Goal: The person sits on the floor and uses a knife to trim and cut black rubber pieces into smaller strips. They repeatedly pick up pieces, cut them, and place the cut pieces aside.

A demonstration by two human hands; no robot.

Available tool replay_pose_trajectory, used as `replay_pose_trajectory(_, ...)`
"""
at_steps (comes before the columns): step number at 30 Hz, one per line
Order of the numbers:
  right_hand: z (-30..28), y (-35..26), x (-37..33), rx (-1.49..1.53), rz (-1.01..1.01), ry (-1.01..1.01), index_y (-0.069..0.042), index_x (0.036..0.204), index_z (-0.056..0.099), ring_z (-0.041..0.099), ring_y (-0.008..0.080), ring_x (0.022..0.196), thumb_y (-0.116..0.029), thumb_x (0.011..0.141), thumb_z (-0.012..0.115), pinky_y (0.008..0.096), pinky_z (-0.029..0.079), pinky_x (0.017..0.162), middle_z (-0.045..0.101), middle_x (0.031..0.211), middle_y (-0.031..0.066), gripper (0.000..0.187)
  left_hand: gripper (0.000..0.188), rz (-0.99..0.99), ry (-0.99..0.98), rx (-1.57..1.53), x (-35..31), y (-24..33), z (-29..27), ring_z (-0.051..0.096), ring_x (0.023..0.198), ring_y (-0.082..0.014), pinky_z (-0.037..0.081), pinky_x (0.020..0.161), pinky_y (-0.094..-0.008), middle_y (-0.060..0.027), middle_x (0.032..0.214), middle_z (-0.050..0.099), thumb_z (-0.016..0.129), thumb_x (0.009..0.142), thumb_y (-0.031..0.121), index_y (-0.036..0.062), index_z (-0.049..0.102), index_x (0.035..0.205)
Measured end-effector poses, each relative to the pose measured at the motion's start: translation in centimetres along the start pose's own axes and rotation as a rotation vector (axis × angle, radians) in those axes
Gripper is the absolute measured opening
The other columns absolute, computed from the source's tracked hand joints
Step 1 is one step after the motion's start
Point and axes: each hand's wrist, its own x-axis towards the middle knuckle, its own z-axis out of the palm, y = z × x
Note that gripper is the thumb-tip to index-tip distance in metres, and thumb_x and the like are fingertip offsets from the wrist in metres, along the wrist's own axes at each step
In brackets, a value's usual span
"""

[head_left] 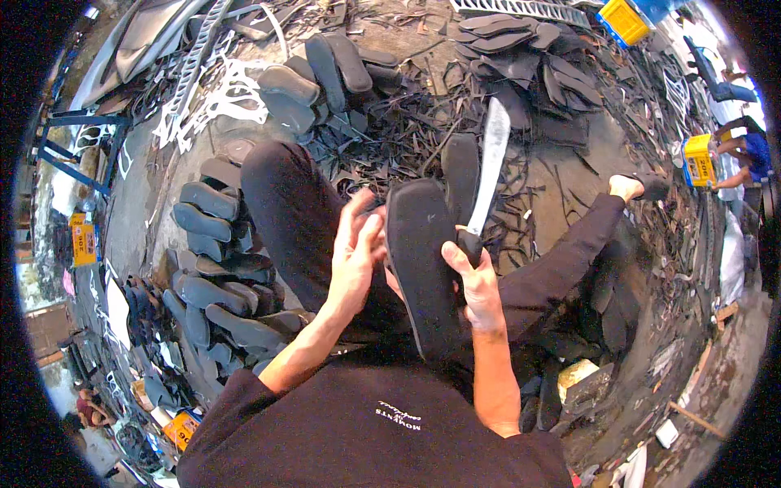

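A large black shoe sole (pixel 423 260) lies lengthwise over my lap, between my two hands. My left hand (pixel 351 262) is at its left edge, fingers apart and stretched upward; some fingertips are hidden behind the edge. My right hand (pixel 478 285) is closed around the dark handle of a knife with a long, broad blade (pixel 493 154), pointing up and away from me. Part of that hand is along the sole's right edge, so I cannot tell whether it also grips the sole. Just beyond, a second black sole (pixel 462 175) is partly covered by the first.
Stacked dark soles (pixel 203 211) line my left side. More piles (pixel 333 73) lie ahead, with another heap of soles (pixel 529 65) at the far right. Black offcut strips (pixel 407 134) litter the floor between my legs. White cut-out scraps (pixel 232 93) lie far left. Another person (pixel 748 154) is at the right edge.
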Motion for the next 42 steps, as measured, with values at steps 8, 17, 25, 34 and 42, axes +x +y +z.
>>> replay_pose_trajectory(8, -4.3, 2.7, 3.7, 0.148, -0.002, 0.313, -0.009, 0.127, 0.067, 0.059, 0.0080, 0.073, -0.052, 0.104, 0.066, 0.0276, 0.047, 0.056, 0.067, 0.100, -0.0012, 0.048, 0.057, -0.216, -0.474, 0.276, -3.5, -3.8, 1.6, 0.063, 0.124, -0.0169, 0.049, 0.110, -0.0367, -0.0071, 0.140, 0.067, 0.074, 0.103, 0.024, 0.0025, 0.053, 0.151)
replay_pose_trajectory(17, -9.9, 11.6, 9.0, 0.144, 0.102, 0.527, -0.008, 0.119, 0.066, 0.064, 0.0172, 0.059, -0.030, 0.104, 0.068, 0.0378, 0.056, 0.053, 0.068, 0.092, 0.0099, 0.026, 0.071, 0.466, -0.969, 0.312, -4.7, -6.4, 17.2, 0.065, 0.123, -0.0362, 0.050, 0.111, -0.0457, -0.0207, 0.136, 0.065, 0.083, 0.094, 0.030, 0.0019, 0.052, 0.151)
replay_pose_trajectory(25, -7.2, 13.4, 15.4, -0.881, -0.526, 0.695, -0.006, 0.144, 0.056, 0.064, 0.0396, 0.119, -0.037, 0.076, 0.096, 0.0479, 0.055, 0.098, 0.062, 0.133, 0.0199, 0.085, 0.045, 0.212, -1.077, 0.445, -5.7, -8.1, 16.2, 0.073, 0.101, -0.0313, 0.058, 0.091, -0.0411, -0.0162, 0.111, 0.074, 0.082, 0.092, 0.018, 0.0025, 0.067, 0.131)
replay_pose_trajectory(34, -6.4, 10.6, 13.8, -0.370, -0.246, 0.447, -0.010, 0.136, 0.060, 0.069, 0.0242, 0.083, -0.031, 0.085, 0.087, 0.0403, 0.058, 0.071, 0.074, 0.108, 0.0127, 0.061, 0.025, -0.158, 0.031, 0.179, 6.7, -8.5, 3.7, 0.067, 0.102, -0.0165, 0.055, 0.091, -0.0348, -0.0063, 0.119, 0.073, 0.066, 0.102, 0.014, 0.0071, 0.066, 0.127)
replay_pose_trajectory(42, -4.8, 2.0, 0.9, -0.007, -0.115, 0.078, -0.006, 0.114, 0.066, 0.048, 0.0096, 0.048, -0.043, 0.114, 0.043, 0.0276, 0.041, 0.047, 0.060, 0.071, -0.0005, 0.044, 0.044, -0.161, -0.243, 0.196, 5.7, -5.9, 7.4, 0.068, 0.099, -0.0118, 0.054, 0.092, -0.0325, -0.0026, 0.116, 0.076, 0.071, 0.105, 0.042, 0.0042, 0.070, 0.129)
